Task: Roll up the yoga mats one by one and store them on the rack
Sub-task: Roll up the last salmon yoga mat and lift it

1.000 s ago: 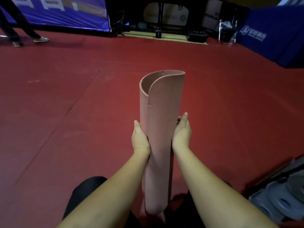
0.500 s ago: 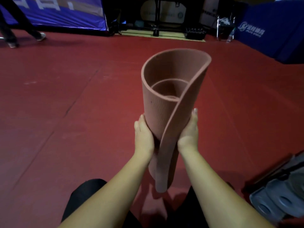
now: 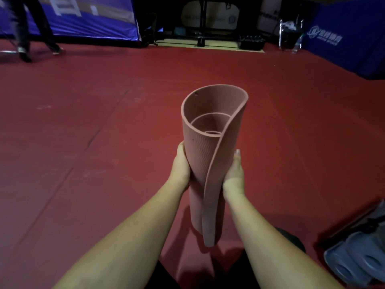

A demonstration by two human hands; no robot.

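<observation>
A dusty-pink yoga mat (image 3: pixel 208 155), rolled loosely, stands nearly upright in the air in front of me, its open top end tilted toward the camera so the inner coils show. My left hand (image 3: pixel 181 165) holds its left side and my right hand (image 3: pixel 235 171) holds its right side, at mid-height. The fingers of both hands are hidden behind the roll; only a thumb of each shows. The outer flap of the mat runs down the front and hangs free at the bottom. No rack can be made out.
Red sports floor (image 3: pixel 104 142) spreads all around. Grey moulded objects (image 3: pixel 358 255) lie at the lower right. Blue padded barriers (image 3: pixel 343 38) and a banner (image 3: pixel 83 15) line the far edge, with dark equipment (image 3: pixel 208 24) between. A person's legs (image 3: pixel 31 34) walk at top left.
The mat rose off the floor and tilted toward me, exposing its hollow top. Over the last half second it sank slightly lower in view. Both hands kept their hold on its sides.
</observation>
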